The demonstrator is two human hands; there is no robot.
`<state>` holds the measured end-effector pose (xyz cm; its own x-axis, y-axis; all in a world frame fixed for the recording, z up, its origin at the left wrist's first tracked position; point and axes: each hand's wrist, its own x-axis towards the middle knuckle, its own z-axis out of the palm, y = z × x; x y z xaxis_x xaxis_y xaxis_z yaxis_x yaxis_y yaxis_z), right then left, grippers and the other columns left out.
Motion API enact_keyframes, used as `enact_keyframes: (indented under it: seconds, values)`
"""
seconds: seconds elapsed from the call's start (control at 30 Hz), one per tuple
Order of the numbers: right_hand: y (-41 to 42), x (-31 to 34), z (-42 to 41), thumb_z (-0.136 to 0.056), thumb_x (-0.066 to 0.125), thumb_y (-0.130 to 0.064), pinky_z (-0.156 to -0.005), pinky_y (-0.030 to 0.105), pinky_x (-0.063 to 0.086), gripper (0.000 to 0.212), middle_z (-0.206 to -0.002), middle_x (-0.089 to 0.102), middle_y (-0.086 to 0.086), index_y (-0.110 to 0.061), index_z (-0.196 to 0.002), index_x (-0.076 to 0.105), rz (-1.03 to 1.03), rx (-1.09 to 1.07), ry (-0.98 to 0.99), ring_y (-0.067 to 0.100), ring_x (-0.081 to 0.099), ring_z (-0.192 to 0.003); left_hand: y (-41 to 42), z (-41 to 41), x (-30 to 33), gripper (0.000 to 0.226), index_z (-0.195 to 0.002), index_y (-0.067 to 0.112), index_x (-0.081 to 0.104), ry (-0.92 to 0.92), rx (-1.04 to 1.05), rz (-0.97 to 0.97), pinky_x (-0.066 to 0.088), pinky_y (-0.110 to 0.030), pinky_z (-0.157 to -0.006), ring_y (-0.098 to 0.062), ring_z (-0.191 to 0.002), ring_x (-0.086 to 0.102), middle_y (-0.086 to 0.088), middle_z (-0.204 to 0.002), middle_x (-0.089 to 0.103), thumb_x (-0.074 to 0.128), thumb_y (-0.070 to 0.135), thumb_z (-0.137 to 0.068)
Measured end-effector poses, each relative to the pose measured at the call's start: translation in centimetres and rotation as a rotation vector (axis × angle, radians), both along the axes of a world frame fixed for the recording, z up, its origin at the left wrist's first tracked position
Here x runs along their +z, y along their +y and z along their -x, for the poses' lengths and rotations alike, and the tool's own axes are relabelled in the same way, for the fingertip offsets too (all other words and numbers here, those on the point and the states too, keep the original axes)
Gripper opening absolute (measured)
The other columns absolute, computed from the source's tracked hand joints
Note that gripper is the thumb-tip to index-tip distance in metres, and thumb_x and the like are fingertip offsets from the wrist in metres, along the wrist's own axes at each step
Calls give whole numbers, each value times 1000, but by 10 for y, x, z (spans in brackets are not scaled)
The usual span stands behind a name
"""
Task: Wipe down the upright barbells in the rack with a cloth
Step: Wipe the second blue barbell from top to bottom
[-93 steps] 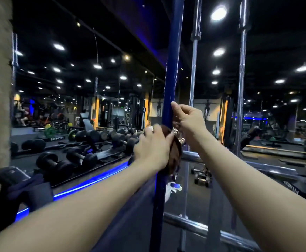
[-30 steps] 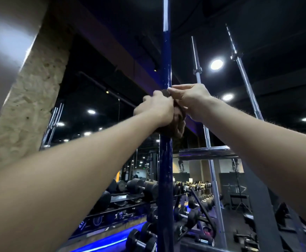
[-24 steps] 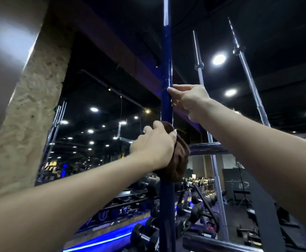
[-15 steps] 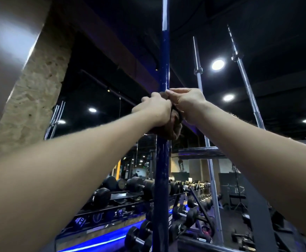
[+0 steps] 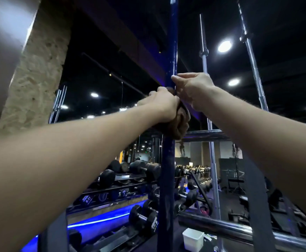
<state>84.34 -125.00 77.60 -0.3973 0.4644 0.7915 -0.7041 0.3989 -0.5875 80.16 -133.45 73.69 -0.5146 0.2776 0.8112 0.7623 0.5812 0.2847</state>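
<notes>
**Both hands high on the blue barbell**

The left hand [image 5: 162, 104] has its grip clamped around a brown cloth [image 5: 178, 125], wrapping it about the upright blue barbell [image 5: 166, 179] that runs up the middle of the view. Folds of the cloth bulge out beneath the palm, on the right side of the bar. Just above, the right hand [image 5: 194, 90] has its grip curled on the same bar, thumb tip against the shaft, the two hands nearly touching.

To the right stand two chrome barbells, a nearer one [image 5: 210, 135] and one farther right [image 5: 254, 66], both upright and well apart from the hands. A horizontal chrome rail [image 5: 221, 228] crosses low on the right. Dumbbells [image 5: 145, 170] sit on racks behind, above a blue light strip [image 5: 97, 220], and a rough stone pillar [image 5: 34, 70] rises at left.
</notes>
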Motion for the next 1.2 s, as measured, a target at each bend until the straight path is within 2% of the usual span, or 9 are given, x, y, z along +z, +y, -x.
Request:
enact_keyframes:
  seconds: [0.07,0.2,0.3,0.5,0.57,0.7,0.8,1.07,1.2]
  values:
    - [3,-3,2,-82,73,-7,-53,23,52,11,-69,66,8,-11,-88,64,9,-4,4,13,62,-52,5,1,-1,51,-135,13,33,-11,-8,-21,33,-37,-80,-35,-118,49,-14,-136,43,28,49,-99]
    - [7,-15,6,-85,70,-8,-78,36,59,23,-93,71,15,-8,-107,64,-19,16,-27,21,68,-75,0,1,-66,46,-128,14,33,-14,-28,32,32,-38,-72,-30,-104,52,-13,-130,43,25,49,-100]
    - [4,-17,2,-85,69,-9,-76,35,59,30,-94,71,14,-5,-114,63,-26,31,-14,20,68,-75,-8,-3,-89,49,-126,13,34,-9,-27,69,34,-38,-73,-31,-109,53,-11,-128,45,22,52,-99]
    - [1,-13,4,-80,73,-1,-82,40,58,16,-85,69,18,-6,-94,65,-30,21,-8,25,68,-76,-4,5,-6,53,-133,15,39,17,-67,-19,43,-41,-92,-33,-113,53,-11,-129,53,27,53,-97]
    - [3,-16,3,-82,70,2,-83,37,57,19,-83,68,16,-2,-100,65,-22,38,2,24,67,-76,1,5,-4,51,-134,16,37,13,-69,-1,42,-44,-96,-32,-115,51,-10,-131,50,26,50,-98]
    - [10,-31,2,-85,68,-3,-85,37,57,27,-98,69,17,-1,-112,64,0,59,-42,25,70,-88,1,5,-66,49,-129,15,32,-38,-53,43,36,-39,-78,-36,-113,52,-14,-129,46,21,52,-99]
    - [8,-39,2,-87,67,-7,-83,36,58,26,-96,70,16,-2,-112,64,5,51,-14,23,70,-85,-6,1,-103,51,-127,15,31,-73,-44,87,33,-40,-75,-35,-111,52,-13,-128,45,17,54,-98]
    - [3,-36,10,-81,74,-8,-84,38,57,9,-88,72,16,-12,-87,69,10,-28,-3,25,71,-82,-2,1,-17,54,-134,14,34,-17,-22,-7,38,-39,-86,-34,-116,51,-13,-132,47,24,53,-98]
    - [8,-44,8,-83,70,-5,-79,35,57,14,-84,70,14,-6,-97,68,33,49,-31,23,69,-76,1,0,-60,48,-130,14,32,-29,-19,30,33,-38,-76,-35,-114,51,-15,-131,44,25,50,-99]
